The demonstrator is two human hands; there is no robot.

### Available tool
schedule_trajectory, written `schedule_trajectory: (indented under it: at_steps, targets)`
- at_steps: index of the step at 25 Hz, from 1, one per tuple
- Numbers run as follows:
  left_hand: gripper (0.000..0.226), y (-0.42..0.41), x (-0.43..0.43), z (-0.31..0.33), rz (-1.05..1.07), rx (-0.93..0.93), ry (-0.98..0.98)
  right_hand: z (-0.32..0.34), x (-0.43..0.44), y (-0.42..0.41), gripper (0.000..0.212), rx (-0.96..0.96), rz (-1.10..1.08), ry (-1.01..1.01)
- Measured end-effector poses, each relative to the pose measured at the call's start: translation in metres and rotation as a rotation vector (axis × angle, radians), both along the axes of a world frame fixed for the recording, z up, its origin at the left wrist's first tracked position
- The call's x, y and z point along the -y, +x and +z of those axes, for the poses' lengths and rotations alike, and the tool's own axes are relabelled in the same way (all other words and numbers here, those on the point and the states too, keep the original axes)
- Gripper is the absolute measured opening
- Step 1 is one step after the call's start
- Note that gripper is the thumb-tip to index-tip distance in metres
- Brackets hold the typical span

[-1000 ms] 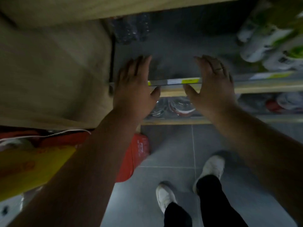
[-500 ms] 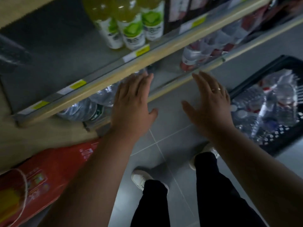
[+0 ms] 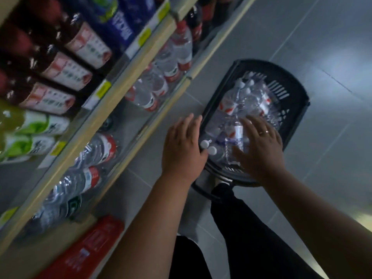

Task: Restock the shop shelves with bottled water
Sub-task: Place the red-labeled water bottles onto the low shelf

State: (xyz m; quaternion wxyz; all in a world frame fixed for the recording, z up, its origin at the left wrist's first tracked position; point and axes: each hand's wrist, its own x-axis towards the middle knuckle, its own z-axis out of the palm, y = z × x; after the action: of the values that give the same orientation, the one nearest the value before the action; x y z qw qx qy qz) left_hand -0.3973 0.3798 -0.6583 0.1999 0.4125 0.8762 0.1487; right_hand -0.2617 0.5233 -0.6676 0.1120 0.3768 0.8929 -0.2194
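Dark bottles with white-and-red labels (image 3: 66,71) fill the upper left. Green-labelled yellow drinks (image 3: 34,125) sit at the left edge, a red cardboard box (image 3: 88,250) lower left, and grey tiled floor (image 3: 332,57) on the right.

Black basket (image 3: 293,101); clear bottles (image 3: 237,129) (red-white labels); grey floor (image 3: 332,57).

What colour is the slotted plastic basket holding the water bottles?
The slotted plastic basket is black, best seen in the head view.

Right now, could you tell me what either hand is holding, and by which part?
Nothing is held: the left hand and right hand are open, fingers straight, above the black basket of water bottles.
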Motion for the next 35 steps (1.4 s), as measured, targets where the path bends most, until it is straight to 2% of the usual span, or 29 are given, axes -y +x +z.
schedule_trajectory:
  at_steps: [7,10,13,17,20,23,32,35]
  targets:
    - [0.083,-0.012,-0.097,-0.044,-0.106,0.165,-0.079,-0.039,-0.056,0.003,0.072,0.033,-0.16,-0.057]
    - [0.087,-0.016,-0.133,-0.082,-0.086,0.295,-0.124,-0.067,-0.067,0.005,0.073,0.041,-0.302,-0.07]
    - [0.093,-0.018,-0.162,-0.132,-0.148,0.322,-0.251,-0.101,-0.071,0.006,0.08,0.06,-0.393,-0.057]
    - [0.097,-0.025,-0.184,-0.173,-0.102,0.28,-0.332,-0.149,-0.069,-0.001,0.085,0.059,-0.492,-0.115]
    - [0.094,-0.026,-0.191,-0.19,-0.101,0.159,-0.326,-0.174,-0.074,0.002,0.081,0.026,-0.565,-0.11]
    - [0.097,-0.021,-0.192,-0.199,-0.079,0.12,-0.316,-0.187,-0.09,0.009,0.078,0.014,-0.603,-0.086]
    - [0.091,-0.012,-0.19,-0.208,0.014,0.136,-0.266,-0.218,-0.133,0.011,0.088,0.146,-0.508,-0.109]
    - [0.089,-0.011,-0.189,-0.209,0.041,0.136,-0.233,-0.221,-0.148,0.005,0.079,0.187,-0.479,-0.07]
